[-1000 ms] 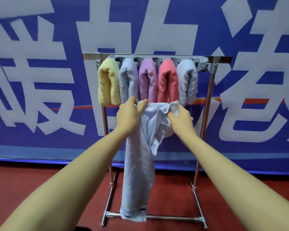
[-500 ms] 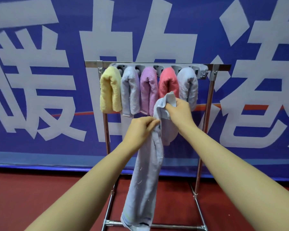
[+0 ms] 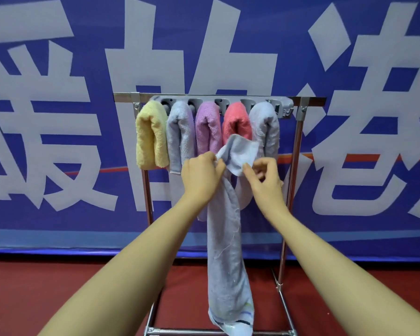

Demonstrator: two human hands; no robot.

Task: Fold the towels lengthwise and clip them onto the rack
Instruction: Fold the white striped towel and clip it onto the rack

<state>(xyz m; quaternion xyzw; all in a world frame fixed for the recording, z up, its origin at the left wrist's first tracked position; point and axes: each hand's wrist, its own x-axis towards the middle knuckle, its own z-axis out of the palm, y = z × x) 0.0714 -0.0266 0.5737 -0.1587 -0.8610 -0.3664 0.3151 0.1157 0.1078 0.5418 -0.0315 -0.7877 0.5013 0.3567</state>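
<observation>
I am holding a light blue towel [image 3: 224,251] up in front of the rack [image 3: 218,97]. My left hand [image 3: 201,177] is gripping the bunched top of the towel, with my fingers curled round it. My right hand [image 3: 264,177] is pinching the loose corner that is sticking up just beside my left hand. The towel is hanging straight down from my hands, long and thin, and its striped end is reaching down near the bottom bar of the rack. The clip strip [image 3: 224,104] is sitting above my hands and a bit farther away, so I think the top of the towel is needing to go up and forward. My right hand is looking nearer to the free end of the strip. Five towels are already hanging there: a yellow towel [image 3: 150,139], a pale blue towel [image 3: 180,137], a purple towel [image 3: 207,129], a pink towel [image 3: 237,121] and a grey towel [image 3: 264,127]. My towel is hiding the bottoms of the pink and grey ones. I cannot tell if a clip is free, because the towels are covering most of them. The very bottom of my towel is being cut off by the edge of the picture.
</observation>
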